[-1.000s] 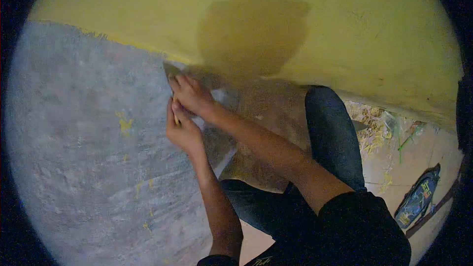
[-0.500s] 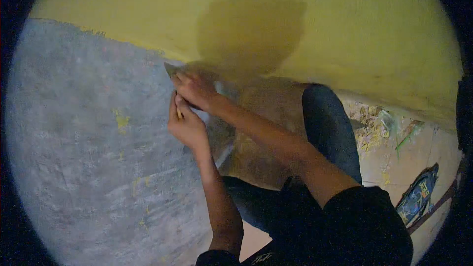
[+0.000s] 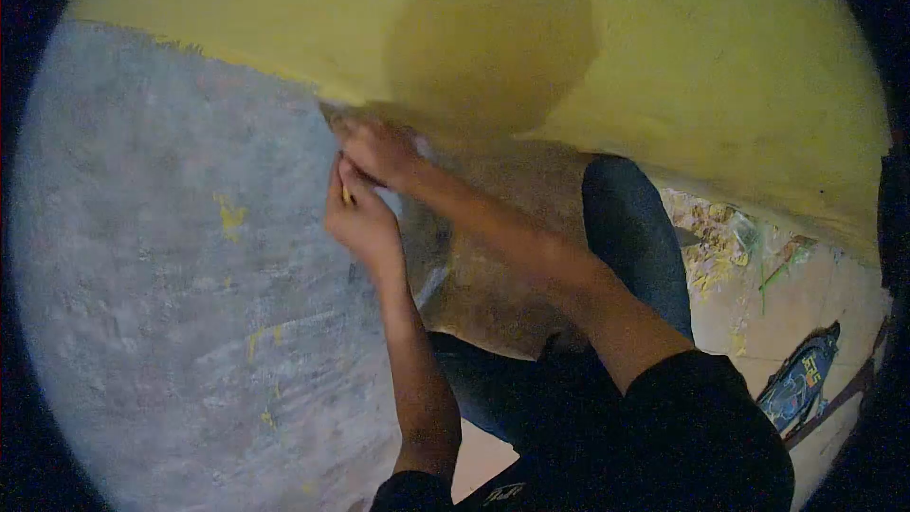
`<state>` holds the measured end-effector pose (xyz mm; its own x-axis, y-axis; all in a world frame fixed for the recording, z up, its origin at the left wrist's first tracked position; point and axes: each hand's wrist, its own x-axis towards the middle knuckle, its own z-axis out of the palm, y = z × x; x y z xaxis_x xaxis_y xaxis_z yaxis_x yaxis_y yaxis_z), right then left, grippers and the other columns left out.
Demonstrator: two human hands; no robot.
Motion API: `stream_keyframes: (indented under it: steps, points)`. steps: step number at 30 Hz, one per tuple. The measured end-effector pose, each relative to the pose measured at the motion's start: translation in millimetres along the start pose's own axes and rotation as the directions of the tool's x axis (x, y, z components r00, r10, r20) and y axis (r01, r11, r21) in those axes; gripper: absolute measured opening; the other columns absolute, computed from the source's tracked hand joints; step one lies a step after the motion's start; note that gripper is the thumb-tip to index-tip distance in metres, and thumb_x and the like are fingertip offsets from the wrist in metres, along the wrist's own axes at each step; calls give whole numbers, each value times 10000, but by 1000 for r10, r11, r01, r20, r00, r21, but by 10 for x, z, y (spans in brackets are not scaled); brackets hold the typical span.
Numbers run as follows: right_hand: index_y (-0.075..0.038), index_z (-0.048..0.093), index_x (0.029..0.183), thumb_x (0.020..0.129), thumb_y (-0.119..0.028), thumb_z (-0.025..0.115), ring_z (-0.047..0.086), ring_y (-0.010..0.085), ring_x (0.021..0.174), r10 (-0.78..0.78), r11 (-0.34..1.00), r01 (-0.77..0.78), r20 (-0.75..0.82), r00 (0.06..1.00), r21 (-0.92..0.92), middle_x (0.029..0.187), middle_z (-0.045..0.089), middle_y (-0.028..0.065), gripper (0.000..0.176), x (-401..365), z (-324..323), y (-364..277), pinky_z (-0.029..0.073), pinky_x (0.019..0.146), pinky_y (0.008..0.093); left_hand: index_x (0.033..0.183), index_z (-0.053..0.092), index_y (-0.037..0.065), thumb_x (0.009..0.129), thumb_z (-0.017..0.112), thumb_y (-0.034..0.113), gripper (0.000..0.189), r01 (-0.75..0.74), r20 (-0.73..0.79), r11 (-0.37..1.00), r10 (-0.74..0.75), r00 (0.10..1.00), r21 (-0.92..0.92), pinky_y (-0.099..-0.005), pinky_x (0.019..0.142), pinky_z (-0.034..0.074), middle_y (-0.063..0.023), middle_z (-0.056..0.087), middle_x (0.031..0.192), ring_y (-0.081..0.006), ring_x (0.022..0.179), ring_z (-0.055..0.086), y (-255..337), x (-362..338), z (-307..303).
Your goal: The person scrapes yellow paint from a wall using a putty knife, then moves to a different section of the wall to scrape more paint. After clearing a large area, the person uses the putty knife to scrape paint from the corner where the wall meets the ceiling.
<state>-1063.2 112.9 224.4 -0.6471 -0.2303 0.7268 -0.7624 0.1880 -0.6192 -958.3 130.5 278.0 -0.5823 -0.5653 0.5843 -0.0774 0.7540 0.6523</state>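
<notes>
Both my hands are at the border between yellow paint [image 3: 720,47] and the bare grey surface [image 3: 171,256] of the wall. My right hand [image 3: 381,152], slightly blurred, is closed over the blade of a scraper [image 3: 327,114], whose dark, pointed tip shows at the paint edge. Just below, my left hand [image 3: 365,226] is closed with its fingers pinched round what looks like the scraper's yellow handle. Most of the tool is hidden by my fingers.
Flakes of yellow paint and debris [image 3: 711,246] lie on the floor to the right, past my bent knee [image 3: 630,228]. A blue printed packet or bag [image 3: 801,384] is farther right. Some yellow patches [image 3: 230,216] dot the grey wall.
Both hands stay closed round the scraper. My right hand and the blade tip have shifted slightly up, towards the yellow paint edge; the whole view has also shifted a little.
</notes>
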Motion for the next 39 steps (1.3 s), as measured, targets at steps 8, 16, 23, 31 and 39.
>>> stream_keyframes:
  steps: [8, 16, 23, 31, 39]
  points:
    - [19, 581, 994, 869, -170, 520, 608, 375, 951, 155, 984, -167, 167, 974, 58, 974, 618, 217, 235, 5, -149, -105, 496, 838, 463, 1127, 624, -74, 960, 511, 171, 317, 7, 5, 995, -8, 1000, 102, -336, 776, 512, -210, 677, 1044, -251, 915, 667, -29, 52, 42]
    - [67, 539, 1018, 838, -119, 515, 606, 388, 951, 151, 986, -162, 258, 954, 25, 953, 610, 233, 260, 105, -189, -101, 502, 852, 454, 1131, 618, -83, 967, 521, 209, 349, 42, 14, 999, -42, 999, 8, -336, 823, 509, -219, 674, 1039, -252, 949, 659, 86, 8, -19]
    - [82, 532, 1042, 833, -95, 508, 612, 393, 928, 64, 997, -55, 205, 977, -52, 976, 609, 237, 275, 97, -75, -27, 505, 840, 459, 1138, 615, -83, 960, 526, 211, 355, -26, 21, 995, 24, 999, 94, -343, 814, 509, -226, 668, 1057, -267, 963, 659, -16, 79, 36]
    - [104, 509, 1094, 867, -96, 501, 603, 396, 975, 107, 993, -96, 167, 980, -73, 1008, 606, 248, 303, 102, -31, -64, 505, 865, 450, 1128, 630, -64, 958, 515, 214, 345, -45, -40, 996, 48, 998, 80, -358, 783, 514, -225, 675, 1031, -296, 905, 676, -144, 111, 72]
    - [136, 466, 1182, 770, -147, 595, 612, 374, 986, 153, 987, -140, 205, 967, -79, 1014, 614, 245, 515, 123, -31, -19, 522, 846, 434, 1122, 631, -64, 960, 511, 221, 350, -19, -16, 997, 20, 1000, 74, -348, 792, 508, -223, 678, 1020, -299, 924, 672, -207, 88, 40]
